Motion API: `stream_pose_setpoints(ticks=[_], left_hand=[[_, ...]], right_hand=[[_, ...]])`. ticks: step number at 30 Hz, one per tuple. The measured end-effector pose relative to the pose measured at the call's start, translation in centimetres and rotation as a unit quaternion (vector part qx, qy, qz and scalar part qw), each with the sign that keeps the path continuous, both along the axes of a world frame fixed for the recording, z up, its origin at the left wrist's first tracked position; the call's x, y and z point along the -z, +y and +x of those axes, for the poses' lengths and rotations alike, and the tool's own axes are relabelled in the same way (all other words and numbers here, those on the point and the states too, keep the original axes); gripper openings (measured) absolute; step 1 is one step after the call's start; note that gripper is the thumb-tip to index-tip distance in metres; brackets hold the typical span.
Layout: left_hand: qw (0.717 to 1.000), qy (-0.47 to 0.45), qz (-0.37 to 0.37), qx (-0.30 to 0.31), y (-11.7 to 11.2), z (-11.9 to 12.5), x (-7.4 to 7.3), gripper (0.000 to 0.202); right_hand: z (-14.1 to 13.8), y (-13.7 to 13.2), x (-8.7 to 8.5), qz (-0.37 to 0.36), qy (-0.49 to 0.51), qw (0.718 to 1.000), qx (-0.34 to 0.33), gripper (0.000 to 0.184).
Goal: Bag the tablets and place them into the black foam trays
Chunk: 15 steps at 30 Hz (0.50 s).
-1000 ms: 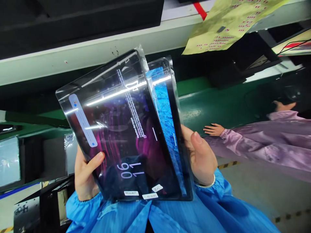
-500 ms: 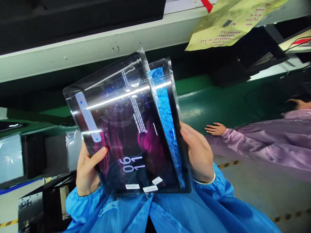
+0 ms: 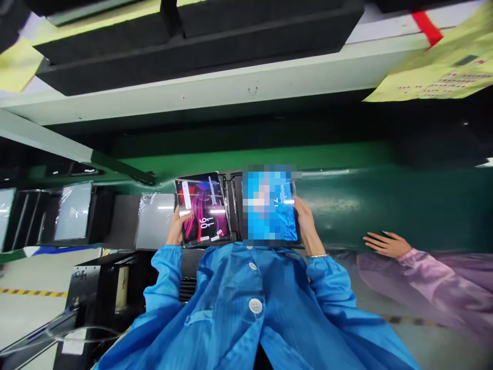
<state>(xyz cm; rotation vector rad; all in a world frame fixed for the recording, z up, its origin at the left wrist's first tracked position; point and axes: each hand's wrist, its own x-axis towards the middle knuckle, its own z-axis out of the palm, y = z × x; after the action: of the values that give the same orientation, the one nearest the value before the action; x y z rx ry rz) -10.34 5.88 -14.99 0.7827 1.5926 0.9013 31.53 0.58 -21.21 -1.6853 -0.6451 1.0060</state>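
Observation:
My left hand [image 3: 178, 226] grips the left edge of a tablet [image 3: 202, 208], thumb on its front. That tablet's lit screen has a dark and magenta picture with the digits 06 11, and small white stickers sit near its lower edge. In my right hand [image 3: 305, 218] is a second tablet [image 3: 287, 226] with a bright blue screen, held by its right edge; part of its picture is blurred into blocks. The two tablets are apart, side by side above a dark tray [image 3: 234, 226]. My right fingers are partly hidden behind the tablet.
On the green bench [image 3: 339, 185], to the left, stand dark trays [image 3: 125, 218] with film-wrapped grey panels [image 3: 156, 218]. A co-worker's hand [image 3: 389, 244] rests at the right bench edge. A white shelf beam [image 3: 215, 90] crosses above, and a yellow sheet [image 3: 435, 79] hangs at upper right.
The tablets were overlapping, one before the other, close to my view. Now they are spread apart side by side, lower and farther off. The blue screen shows fully.

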Motion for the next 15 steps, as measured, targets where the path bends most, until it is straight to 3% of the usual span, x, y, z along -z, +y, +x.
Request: stream_pose_setpoints(ticks=[3, 8, 12, 15], left_hand=[[0.995, 0.088, 0.019, 0.031, 1.6, -0.2, 0.3, 0.067], [0.967, 0.252, 0.027, 0.021, 2.1, -1.0, 0.1, 0.069], [0.957, 0.29, 0.001, 0.017, 1.1, 0.6, 0.9, 0.072], [0.964, 0.267, -0.02, 0.009, 0.5, 1.9, 0.7, 0.067]], right_hand=[[0.4, 1.0, 0.3, 0.001, -0.097, 0.994, -0.057, 0.037], [0.6, 0.2, 0.7, -0.037, -0.235, 0.967, -0.095, 0.04], [-0.8, -0.5, 1.8, -0.077, -0.288, 0.948, -0.114, 0.042], [-1.5, -0.3, 2.3, -0.093, -0.314, 0.938, -0.111, 0.045]])
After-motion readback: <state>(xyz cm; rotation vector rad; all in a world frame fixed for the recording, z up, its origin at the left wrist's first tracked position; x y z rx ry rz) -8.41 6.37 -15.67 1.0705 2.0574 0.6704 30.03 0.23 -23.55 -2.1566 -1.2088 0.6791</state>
